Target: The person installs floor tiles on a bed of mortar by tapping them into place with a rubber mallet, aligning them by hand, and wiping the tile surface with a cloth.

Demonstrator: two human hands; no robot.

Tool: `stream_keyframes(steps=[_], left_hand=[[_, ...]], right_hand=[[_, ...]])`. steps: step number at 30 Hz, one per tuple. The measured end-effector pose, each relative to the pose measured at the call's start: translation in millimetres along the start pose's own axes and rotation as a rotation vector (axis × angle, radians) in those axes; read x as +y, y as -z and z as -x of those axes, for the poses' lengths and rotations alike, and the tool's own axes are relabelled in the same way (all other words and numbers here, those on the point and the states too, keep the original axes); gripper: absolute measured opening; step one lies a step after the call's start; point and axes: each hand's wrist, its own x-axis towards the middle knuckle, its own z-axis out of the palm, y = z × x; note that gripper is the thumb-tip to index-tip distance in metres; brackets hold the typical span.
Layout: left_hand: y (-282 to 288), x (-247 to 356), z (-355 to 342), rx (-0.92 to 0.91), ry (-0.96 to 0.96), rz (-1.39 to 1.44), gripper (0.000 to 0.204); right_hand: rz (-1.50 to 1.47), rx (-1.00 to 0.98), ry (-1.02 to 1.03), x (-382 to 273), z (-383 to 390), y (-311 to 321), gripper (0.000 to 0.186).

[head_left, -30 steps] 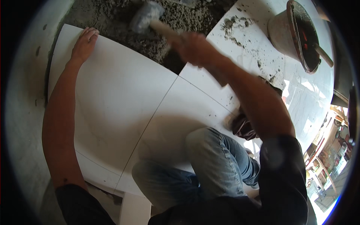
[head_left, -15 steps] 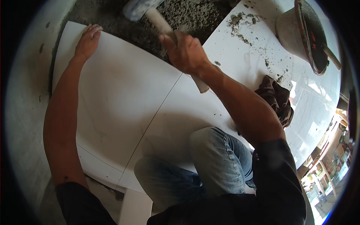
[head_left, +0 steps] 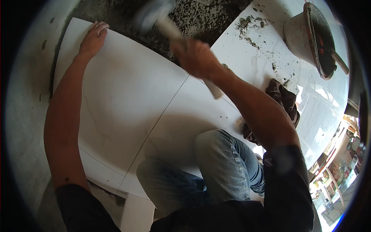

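Observation:
My right hand [head_left: 198, 58] is wrapped round the pale handle of a mallet [head_left: 168, 28]. The mallet's whitish-grey head, smeared by motion, is over the dark mortar bed [head_left: 197, 19] at the far side. A large white tile [head_left: 119, 85] lies on the left, with a thin joint between it and another white tile [head_left: 177, 116]. At the first tile's far left corner is my left hand [head_left: 92, 40], its fingers close together and bent over the edge. The undersides of those fingers are hidden.
A mortar-stained bucket [head_left: 301, 36] with a stick-like handle [head_left: 340, 62] leans at the far right on white tiling [head_left: 266, 58] strewn with mortar crumbs. A dark brown cloth [head_left: 284, 98] lies beside my right forearm. The grey wall [head_left: 29, 96] borders the left side. My bent knees [head_left: 216, 150] rest near.
The mallet and my right hand have shifted slightly to the right and nearer. My left hand keeps its place at the tile's corner; the whole view has shifted a little.

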Motion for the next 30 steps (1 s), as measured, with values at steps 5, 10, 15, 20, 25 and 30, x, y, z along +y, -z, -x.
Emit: stream_keyframes(steps=[5, 10, 15, 20, 25, 30], left_hand=[[-9, 24, 16, 0.077, 0.187, -0.129, 0.049], [-81, 188, 156, 0.444, 0.171, 0.048, 0.068], [-92, 323, 267, 0.197, 0.232, 0.16, 0.076], [-56, 305, 303, -0.094, 0.115, 0.125, 0.075], [-2, 217, 387, -0.518, 0.434, 0.311, 0.07], [-65, 176, 550, -0.165, 0.792, 0.355, 0.068]], right_hand=[[-0.13, -0.087, -0.108, -8, 23, 50, 0.044], [-0.145, 0.092, -0.517, 29, 127, 53, 0.046], [0.003, 0.328, -0.587, 91, 201, 43, 0.047], [0.149, 0.371, -0.556, 103, 208, 27, 0.048], [0.627, 0.69, -0.416, 33, 186, 11, 0.067], [0.532, 0.027, 0.146, -32, 108, -41, 0.067]])
